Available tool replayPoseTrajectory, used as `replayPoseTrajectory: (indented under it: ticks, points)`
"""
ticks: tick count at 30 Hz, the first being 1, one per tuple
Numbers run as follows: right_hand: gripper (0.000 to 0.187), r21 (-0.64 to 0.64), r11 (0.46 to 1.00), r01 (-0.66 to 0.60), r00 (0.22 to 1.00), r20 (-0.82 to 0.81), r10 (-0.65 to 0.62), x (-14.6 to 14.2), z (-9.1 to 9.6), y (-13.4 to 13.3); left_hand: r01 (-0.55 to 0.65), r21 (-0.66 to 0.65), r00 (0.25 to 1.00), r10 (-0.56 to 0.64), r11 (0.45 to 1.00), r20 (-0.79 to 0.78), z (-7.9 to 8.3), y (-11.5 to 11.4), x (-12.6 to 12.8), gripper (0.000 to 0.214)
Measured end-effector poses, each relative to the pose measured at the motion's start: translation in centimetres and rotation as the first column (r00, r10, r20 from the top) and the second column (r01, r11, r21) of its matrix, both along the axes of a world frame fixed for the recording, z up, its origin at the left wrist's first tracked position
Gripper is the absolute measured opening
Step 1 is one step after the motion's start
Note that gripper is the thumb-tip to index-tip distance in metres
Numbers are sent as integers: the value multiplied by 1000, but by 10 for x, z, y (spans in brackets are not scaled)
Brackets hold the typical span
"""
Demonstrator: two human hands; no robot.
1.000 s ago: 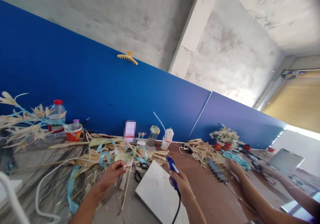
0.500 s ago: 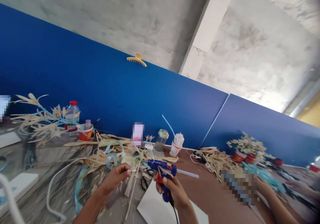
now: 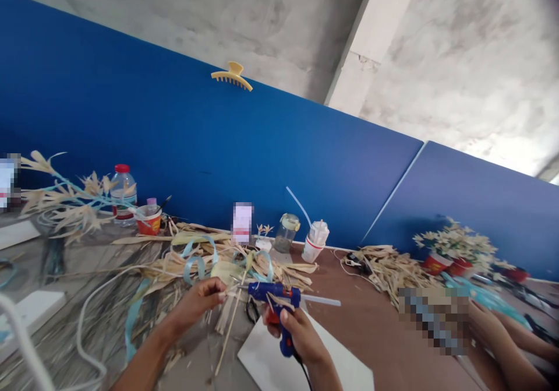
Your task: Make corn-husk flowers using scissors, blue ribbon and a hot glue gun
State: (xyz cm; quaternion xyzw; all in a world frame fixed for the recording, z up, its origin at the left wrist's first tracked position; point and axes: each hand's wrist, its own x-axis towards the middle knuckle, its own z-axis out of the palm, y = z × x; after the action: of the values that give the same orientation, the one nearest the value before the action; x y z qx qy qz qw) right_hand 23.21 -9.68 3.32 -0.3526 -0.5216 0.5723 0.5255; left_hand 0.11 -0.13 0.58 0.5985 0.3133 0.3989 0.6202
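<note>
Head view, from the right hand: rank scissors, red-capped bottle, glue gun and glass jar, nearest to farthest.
1. Glue gun: held in the right hand.
2. Scissors: left of that hand, dark handle showing.
3. Glass jar: farther back, near the blue partition.
4. Red-capped bottle: back left.

The person's left hand [image 3: 204,298] and right hand [image 3: 301,333] are both bare, and so are the left forearm [image 3: 151,344] and the right forearm [image 3: 325,373], right down to where the lower edge of the view cuts them off. Both forearms look slim and smooth in outline, broadening gently away from the hands (the left one shows far more of its length), and the fingers [image 3: 212,286] are slender, their finer details too small to make out.
</note>
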Motion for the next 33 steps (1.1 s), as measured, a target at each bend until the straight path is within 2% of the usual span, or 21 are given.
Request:
replayPoseTrajectory:
  ticks: [7, 15, 33]
  points:
    - [51, -34, 999, -26, 993, 118, 30, -2, 0, -1, 1, -16, 999, -2, 1000, -33, 3, -3, 0, 31]
    - [54, -15, 998, -66, 976, 209, 68, 0, -2, 2, 0, -8, 999, 0, 1000, -41, 3, -3, -2, 30]
    - [50, -4, 997, -79, 963, 260, 77, -4, -10, 5, 9, -52, 1000, -10, 999, -25, 0, -3, 0, 33]
